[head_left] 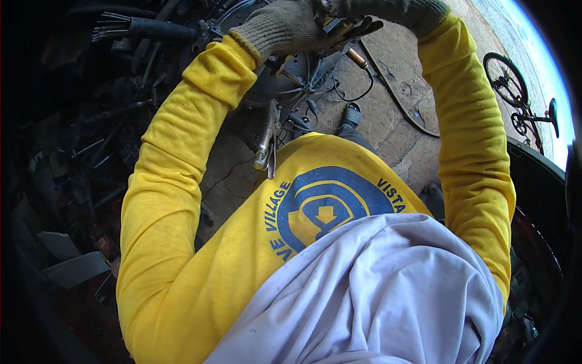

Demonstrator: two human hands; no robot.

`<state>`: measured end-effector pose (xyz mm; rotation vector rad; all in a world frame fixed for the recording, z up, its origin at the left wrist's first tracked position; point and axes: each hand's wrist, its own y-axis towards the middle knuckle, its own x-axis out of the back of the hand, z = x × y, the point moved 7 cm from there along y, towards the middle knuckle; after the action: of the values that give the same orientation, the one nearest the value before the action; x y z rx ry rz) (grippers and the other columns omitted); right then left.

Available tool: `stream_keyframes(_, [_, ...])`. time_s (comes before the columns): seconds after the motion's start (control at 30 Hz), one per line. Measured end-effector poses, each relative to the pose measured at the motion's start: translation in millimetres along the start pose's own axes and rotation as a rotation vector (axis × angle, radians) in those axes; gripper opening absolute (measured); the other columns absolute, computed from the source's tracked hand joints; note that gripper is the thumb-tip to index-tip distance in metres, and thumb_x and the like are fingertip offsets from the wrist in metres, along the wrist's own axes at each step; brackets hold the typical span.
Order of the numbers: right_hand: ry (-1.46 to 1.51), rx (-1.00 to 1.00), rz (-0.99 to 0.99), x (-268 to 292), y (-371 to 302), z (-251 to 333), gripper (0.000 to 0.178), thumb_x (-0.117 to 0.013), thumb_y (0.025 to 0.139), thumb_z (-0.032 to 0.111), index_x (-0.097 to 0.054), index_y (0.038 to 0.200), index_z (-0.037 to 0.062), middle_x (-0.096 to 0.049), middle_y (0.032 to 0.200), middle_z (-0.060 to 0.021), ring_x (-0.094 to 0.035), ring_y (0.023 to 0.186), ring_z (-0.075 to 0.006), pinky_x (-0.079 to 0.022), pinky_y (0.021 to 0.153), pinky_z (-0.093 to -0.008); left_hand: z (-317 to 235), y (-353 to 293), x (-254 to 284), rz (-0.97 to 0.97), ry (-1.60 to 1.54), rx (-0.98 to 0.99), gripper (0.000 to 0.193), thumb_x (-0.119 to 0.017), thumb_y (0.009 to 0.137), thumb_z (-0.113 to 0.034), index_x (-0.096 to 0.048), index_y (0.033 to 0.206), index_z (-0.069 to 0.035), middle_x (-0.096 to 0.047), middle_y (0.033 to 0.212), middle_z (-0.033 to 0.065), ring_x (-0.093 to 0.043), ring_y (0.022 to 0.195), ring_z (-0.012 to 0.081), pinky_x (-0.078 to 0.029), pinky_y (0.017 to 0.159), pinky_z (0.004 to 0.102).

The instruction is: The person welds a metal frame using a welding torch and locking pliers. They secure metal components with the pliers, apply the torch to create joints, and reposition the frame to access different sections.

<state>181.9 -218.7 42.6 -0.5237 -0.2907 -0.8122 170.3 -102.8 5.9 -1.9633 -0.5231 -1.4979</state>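
Both my hands, in grey-brown knit gloves, meet at the top edge of the view. My left hand (282, 29) has its fingers curled towards a dark, brass-tinted object (339, 31) that I cannot make out. From the right comes my right hand (388, 8), partly cut off by the frame, its fingers mostly hidden. Below them a round metal frame (306, 76) carries rods and wires. A pair of locking pliers (267, 142) hangs from its near side, handles pointing down. A copper-coloured cylindrical fitting (357, 59) on a black cable is close to the hands, over the ground.
At the upper left a dark tube (160, 29) holds several thin metal rods. A hose (394, 91) runs across the stone paving (397, 145). My sandalled foot (351, 114) is below the frame. Dark scrap crowds the left side; a bicycle (522, 91) stands at the far right.
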Motion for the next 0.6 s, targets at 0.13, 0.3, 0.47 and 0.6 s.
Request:
stream_keyframes(0.13, [-0.19, 0.136, -0.06, 8, 22, -12, 0.089, -0.077, 0.086, 0.045, -0.042, 0.152, -0.005, -0.056, 0.144, -0.0259, -0.059, 0.129, -0.0348, -0.048, 0.11, -0.0422, -1, -13, 27, 0.131, -0.207, 0.368, 0.071, -0.061, 0.093, -0.059, -0.058, 0.134, 0.0, -0.066, 0.125, 0.0266, -0.066, 0.115, 0.0385, -0.054, 0.096, 0.0468])
stream_keyframes(0.3, [-0.088, 0.258, -0.001, 3, 24, -14, 0.077, -0.075, 0.088, 0.039, -0.049, 0.149, -0.0014, -0.062, 0.137, -0.0236, -0.063, 0.121, -0.0319, -0.051, 0.104, -0.0401, -3, -13, 26, 0.156, -0.197, 0.387, 0.076, -0.062, 0.091, -0.063, -0.059, 0.132, 0.001, -0.066, 0.125, 0.0278, -0.066, 0.117, 0.0384, -0.053, 0.097, 0.0463])
stream_keyframes(0.47, [0.191, 0.323, 0.055, 9, 45, -56, 0.062, -0.07, 0.095, 0.043, -0.06, 0.139, 0.0015, -0.068, 0.124, -0.0184, -0.067, 0.105, -0.0248, -0.055, 0.09, -0.036, 11, 0, 1, 0.111, -0.152, 0.253, 0.082, -0.066, 0.088, -0.063, -0.052, 0.139, 0.0, -0.064, 0.128, 0.029, -0.066, 0.117, 0.0379, -0.053, 0.097, 0.0451])
stream_keyframes(0.6, [0.077, -0.108, -0.206, 21, 29, -52, 0.05, -0.059, 0.104, 0.049, -0.075, 0.11, 0.0022, -0.071, 0.088, -0.0086, -0.065, 0.076, -0.013, -0.053, 0.067, -0.0305, -13, -12, 30, 0.157, -0.214, 0.29, 0.089, -0.066, 0.09, -0.061, -0.04, 0.148, 0.001, -0.06, 0.131, 0.0301, -0.064, 0.119, 0.038, -0.053, 0.099, 0.045])
